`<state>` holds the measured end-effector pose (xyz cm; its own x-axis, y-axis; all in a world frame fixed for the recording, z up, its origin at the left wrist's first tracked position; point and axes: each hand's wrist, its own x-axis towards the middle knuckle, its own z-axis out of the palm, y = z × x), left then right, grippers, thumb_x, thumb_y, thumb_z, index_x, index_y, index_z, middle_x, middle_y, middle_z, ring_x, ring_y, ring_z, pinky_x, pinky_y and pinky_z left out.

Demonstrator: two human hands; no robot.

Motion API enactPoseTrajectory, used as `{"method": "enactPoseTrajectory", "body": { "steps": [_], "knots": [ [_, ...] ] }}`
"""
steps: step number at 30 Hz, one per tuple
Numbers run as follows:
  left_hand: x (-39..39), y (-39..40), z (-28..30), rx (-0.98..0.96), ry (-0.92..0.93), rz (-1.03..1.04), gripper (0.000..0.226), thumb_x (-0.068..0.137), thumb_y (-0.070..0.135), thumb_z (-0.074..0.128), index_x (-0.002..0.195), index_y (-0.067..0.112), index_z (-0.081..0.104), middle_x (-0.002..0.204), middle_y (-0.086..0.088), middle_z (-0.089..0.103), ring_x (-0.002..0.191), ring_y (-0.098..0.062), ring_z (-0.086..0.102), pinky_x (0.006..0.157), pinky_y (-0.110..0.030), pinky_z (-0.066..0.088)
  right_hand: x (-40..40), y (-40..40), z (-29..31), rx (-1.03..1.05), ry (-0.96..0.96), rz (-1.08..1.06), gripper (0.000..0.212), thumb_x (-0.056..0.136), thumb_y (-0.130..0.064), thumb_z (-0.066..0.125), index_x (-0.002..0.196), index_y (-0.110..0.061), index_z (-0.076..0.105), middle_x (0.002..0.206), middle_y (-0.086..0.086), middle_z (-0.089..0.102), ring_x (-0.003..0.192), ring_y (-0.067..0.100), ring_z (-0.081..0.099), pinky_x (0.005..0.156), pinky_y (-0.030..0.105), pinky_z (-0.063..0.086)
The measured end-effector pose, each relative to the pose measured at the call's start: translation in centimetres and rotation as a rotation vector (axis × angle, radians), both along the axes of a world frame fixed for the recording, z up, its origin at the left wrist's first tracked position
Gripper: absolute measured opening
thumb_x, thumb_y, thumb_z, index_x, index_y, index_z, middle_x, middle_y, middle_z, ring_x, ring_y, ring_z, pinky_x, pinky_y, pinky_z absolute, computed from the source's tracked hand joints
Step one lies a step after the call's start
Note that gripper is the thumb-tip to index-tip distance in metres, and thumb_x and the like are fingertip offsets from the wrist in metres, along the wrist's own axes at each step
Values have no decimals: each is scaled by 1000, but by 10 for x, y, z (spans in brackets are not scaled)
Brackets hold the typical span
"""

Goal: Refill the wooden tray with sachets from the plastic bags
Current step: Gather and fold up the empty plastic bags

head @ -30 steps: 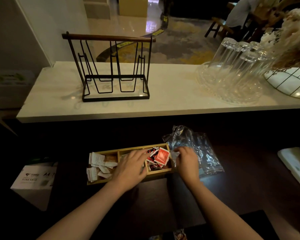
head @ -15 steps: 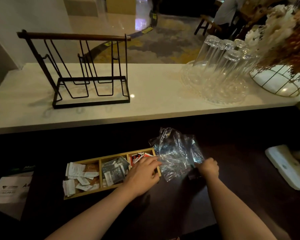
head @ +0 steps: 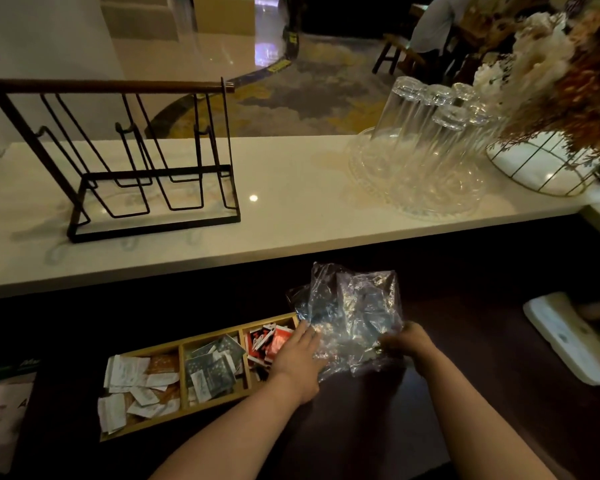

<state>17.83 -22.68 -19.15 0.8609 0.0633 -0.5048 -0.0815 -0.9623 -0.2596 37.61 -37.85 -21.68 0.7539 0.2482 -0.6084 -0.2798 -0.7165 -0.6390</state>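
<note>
Wooden tray (head: 174,348) on dark counter (head: 361,427); left hand (head: 297,362) flat, right hand (head: 407,342) gripping plastic bags (head: 354,313).

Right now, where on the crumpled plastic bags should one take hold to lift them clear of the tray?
Pinch the near right edge of the plastic bags, coming from the right as the right hand does. The film bunches there, away from the wooden tray, while the left hand covers the left edge.

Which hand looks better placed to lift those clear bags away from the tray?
Probably the right hand: it already grips the plastic bags, while the left hand lies flat over the wooden tray.
</note>
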Motion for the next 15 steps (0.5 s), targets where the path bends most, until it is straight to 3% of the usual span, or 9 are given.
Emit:
{"method": "enactPoseTrajectory", "body": {
  "steps": [2,4,7,10,12,15],
  "knots": [
    [3,-6,-7,109,53,-99,64,95,54,23,150,22,18,159,-16,12,147,-34,4,106,-55,-26,6,-1,12,147,41,-6,38,69,-7,81,102,-4,62,88,11,68,66,17,61,54,25,48],
    [5,-15,-16,151,47,-154,67,96,53,20,151,16,15,158,-14,17,147,-31,9,102,-55,-29,5,5,31,304,101,13,20,81,-10,70,100,-6,64,77,3,62,60,9,53,52,19,43],
    [7,-26,-19,119,-2,-144,67,96,49,24,150,10,17,158,-13,20,147,-28,13,110,-52,-22,-3,25,39,394,147,52,14,90,-12,61,99,-3,65,72,2,62,59,9,54,53,19,45],
    [6,-31,-14,52,-47,-105,67,96,47,27,149,5,21,157,-12,25,147,-26,11,116,-46,-11,-16,54,25,225,0,110,8,85,-15,67,84,-7,66,75,5,64,69,16,57,61,24,46],
    [4,-34,-18,51,-50,-132,68,97,46,25,149,5,18,158,-11,20,148,-28,6,116,-48,-11,-19,70,10,-30,-187,223,14,80,-24,72,76,-12,66,77,7,67,77,21,61,67,29,46],
    [-2,-38,-32,77,-40,-144,71,95,48,28,148,2,21,156,-17,24,146,-32,13,116,-52,-11,-28,84,-2,-358,-315,447,30,81,-30,63,101,-8,68,108,15,67,111,30,54,88,31,44]
  ]
}}
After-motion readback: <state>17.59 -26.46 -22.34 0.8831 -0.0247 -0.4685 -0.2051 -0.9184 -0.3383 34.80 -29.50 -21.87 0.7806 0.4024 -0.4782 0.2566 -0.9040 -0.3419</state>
